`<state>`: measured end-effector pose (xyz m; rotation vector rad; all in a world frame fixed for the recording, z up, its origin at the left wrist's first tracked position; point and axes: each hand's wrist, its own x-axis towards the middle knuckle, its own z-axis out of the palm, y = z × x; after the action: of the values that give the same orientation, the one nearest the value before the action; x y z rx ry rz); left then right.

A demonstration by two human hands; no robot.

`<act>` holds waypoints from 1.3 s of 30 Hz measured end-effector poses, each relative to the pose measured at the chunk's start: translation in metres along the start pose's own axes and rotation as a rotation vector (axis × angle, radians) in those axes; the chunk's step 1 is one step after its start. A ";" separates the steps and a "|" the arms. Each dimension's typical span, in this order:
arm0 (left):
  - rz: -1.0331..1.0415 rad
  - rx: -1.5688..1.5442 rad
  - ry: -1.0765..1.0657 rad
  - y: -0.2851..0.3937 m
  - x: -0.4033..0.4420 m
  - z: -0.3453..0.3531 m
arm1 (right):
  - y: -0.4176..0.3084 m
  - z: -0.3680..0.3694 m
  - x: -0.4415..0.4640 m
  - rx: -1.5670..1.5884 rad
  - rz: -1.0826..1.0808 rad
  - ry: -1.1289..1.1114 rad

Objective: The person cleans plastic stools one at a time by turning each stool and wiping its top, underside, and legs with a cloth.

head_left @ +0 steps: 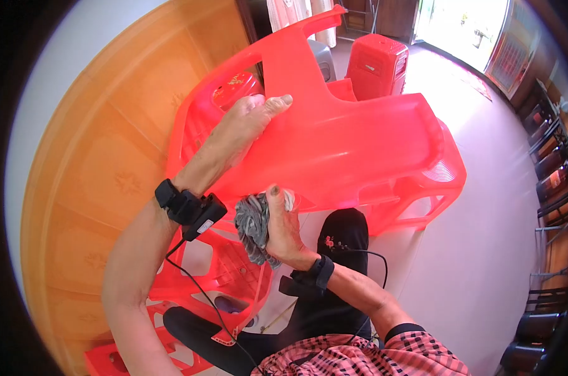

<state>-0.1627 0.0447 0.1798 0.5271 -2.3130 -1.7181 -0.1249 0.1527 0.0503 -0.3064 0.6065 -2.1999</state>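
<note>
A large red plastic chair (334, 144) lies tipped over other red plastic stools in front of me. My left hand (251, 116) grips the edge of its panel at the upper left, thumb on top and the fingers mostly hidden. Below the chair's lower edge, my right hand (285, 232) holds a bunched grey cloth (252, 227), with the thumb pointing up. The cloth is close to the chair's underside; whether it touches cannot be made out. Both wrists wear black straps, and a black cable runs from the left one.
A red stool (425, 203) stands under the chair's right end, and another red chair (224, 269) is below left. Beyond is a red box-like object (377, 66). An orange panel (108, 182) fills the left; dark furniture (553, 175) lines the right.
</note>
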 end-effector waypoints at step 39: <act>-0.058 -0.519 0.281 -0.179 0.024 -0.082 | -0.033 -0.119 0.125 0.317 0.288 0.232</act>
<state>-0.1258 -0.0827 0.0323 0.6765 -1.5930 -2.0173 -0.2749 0.1130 -0.0321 0.1941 0.3865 -2.0224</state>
